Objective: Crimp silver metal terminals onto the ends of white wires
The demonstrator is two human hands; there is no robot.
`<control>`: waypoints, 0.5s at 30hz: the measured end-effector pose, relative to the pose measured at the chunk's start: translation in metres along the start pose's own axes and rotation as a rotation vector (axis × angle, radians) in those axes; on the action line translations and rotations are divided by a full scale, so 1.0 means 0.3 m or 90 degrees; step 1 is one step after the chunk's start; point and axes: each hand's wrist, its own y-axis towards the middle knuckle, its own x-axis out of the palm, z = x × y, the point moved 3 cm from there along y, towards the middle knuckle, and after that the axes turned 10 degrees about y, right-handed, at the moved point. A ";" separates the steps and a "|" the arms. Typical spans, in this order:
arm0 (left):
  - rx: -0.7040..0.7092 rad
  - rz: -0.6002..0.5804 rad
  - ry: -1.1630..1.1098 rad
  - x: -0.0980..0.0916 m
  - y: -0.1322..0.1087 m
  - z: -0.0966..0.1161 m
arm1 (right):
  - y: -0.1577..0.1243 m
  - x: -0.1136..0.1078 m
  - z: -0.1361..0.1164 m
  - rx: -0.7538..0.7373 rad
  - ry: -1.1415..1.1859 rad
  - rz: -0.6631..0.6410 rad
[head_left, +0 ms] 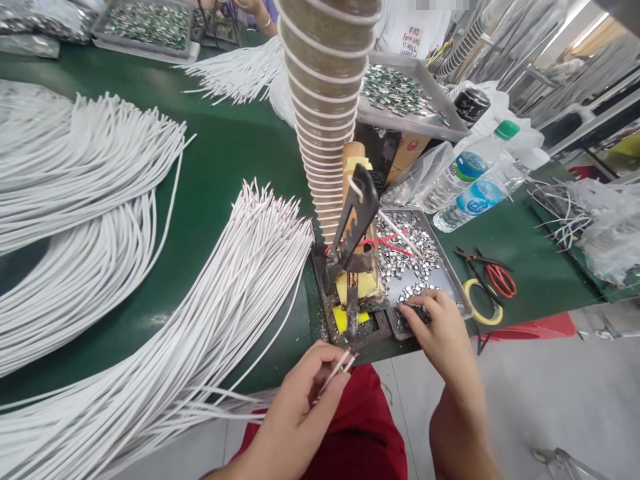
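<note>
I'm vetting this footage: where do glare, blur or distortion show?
Head view: faint glare on the green table; a bright light at upper right, where the background looks soft and stretched; left hand and right hand look fairly clear.

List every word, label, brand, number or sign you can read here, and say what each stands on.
"IF ITS FROM GOD IT WILL HAPPEN": on the white shirt.
Green-capped bottle label: too blurred to read.
Nearer bottle's blue label: too blurred.
Cardboard box: red marks, too small.
Black round object: any marks unreadable.
</note>
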 end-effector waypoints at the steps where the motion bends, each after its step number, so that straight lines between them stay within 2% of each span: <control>1: -0.005 0.002 -0.001 0.001 -0.002 -0.006 | 0.001 0.006 0.016 0.010 -0.013 -0.010; 8: -0.004 0.019 0.012 0.001 0.005 -0.003 | 0.009 0.031 0.016 0.000 0.027 -0.049; 12: -0.012 0.040 0.009 -0.011 0.017 0.014 | 0.001 0.035 -0.014 -0.015 0.059 -0.027; 15: -0.011 0.050 0.001 -0.019 0.023 0.028 | -0.035 0.038 -0.063 -0.018 0.128 0.020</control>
